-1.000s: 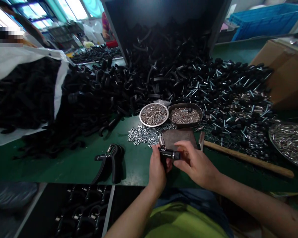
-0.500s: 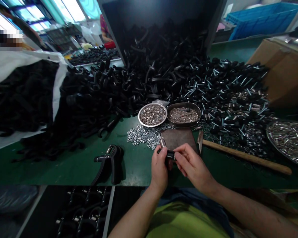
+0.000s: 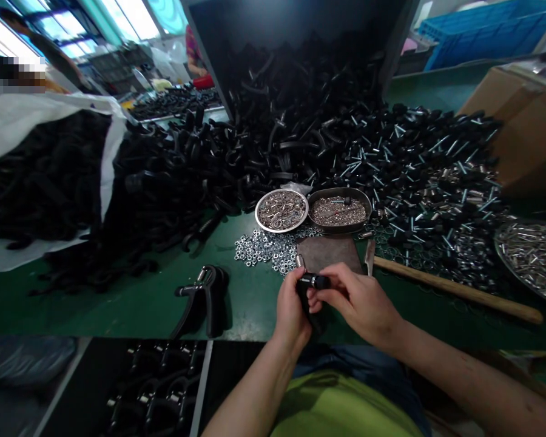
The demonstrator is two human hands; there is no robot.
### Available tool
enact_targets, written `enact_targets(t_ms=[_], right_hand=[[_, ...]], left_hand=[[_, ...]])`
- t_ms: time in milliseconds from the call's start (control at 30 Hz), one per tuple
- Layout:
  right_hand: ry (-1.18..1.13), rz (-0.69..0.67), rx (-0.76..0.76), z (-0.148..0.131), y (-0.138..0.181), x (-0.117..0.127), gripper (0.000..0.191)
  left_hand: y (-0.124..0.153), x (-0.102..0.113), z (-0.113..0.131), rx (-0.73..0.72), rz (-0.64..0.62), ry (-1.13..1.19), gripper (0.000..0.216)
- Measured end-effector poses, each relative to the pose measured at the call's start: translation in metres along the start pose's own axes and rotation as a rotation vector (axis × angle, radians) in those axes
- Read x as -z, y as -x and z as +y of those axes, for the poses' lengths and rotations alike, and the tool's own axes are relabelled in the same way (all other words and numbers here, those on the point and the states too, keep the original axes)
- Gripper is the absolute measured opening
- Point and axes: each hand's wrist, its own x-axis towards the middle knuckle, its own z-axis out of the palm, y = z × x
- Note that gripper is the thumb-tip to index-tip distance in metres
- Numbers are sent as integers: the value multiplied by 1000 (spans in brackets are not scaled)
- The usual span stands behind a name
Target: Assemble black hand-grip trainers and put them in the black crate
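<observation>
My left hand (image 3: pixel 292 306) is closed around a black hand grip strengthener (image 3: pixel 307 278), whose metal spring (image 3: pixel 299 261) points up past my thumb. At its right end a round black knob (image 3: pixel 322 281) shows, pinched between the thumb and fingers of my right hand (image 3: pixel 355 300). The lower part of the grip is mostly hidden by my hands. Just beyond them lies a flat dark metal block (image 3: pixel 330 255). To the left, a whole hand grip (image 3: pixel 204 300) with a spring between its handles lies on the green table (image 3: pixel 250 315).
Loose nuts (image 3: pixel 266 250) lie before a round dish (image 3: pixel 281 211) and an oval tin (image 3: pixel 339 210) of small metal parts. A hammer (image 3: pixel 455 288) rests at right, near black-headed screws (image 3: pixel 404 170). Black handles (image 3: pixel 177 164) are heaped at left. Finished grips (image 3: pixel 157 385) sit in a box below.
My right fingers have shifted on the grip's right end, and the black knob now shows there. The grip has turned slightly in my left hand. The view has moved a little.
</observation>
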Motion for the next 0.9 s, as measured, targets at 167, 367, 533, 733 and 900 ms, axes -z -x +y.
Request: enact_targets(t_ms=[167, 367, 533, 733, 900], right_hand=[[151, 35, 270, -2, -3, 2, 20], [169, 69, 332, -1, -3, 4, 20], [44, 10, 103, -8, -1, 2, 15], [274, 32, 480, -6, -2, 4, 16], [-22, 45, 80, -9, -3, 4, 21]], left_hand=[[-3, 2, 1, 81, -71, 58, 30], [1, -2, 5, 136, -108, 164, 26], [1, -2, 0, 55, -20, 141, 20], [-2, -1, 2, 40, -26, 147, 17], [2, -3, -2, -150, 8, 54, 18]])
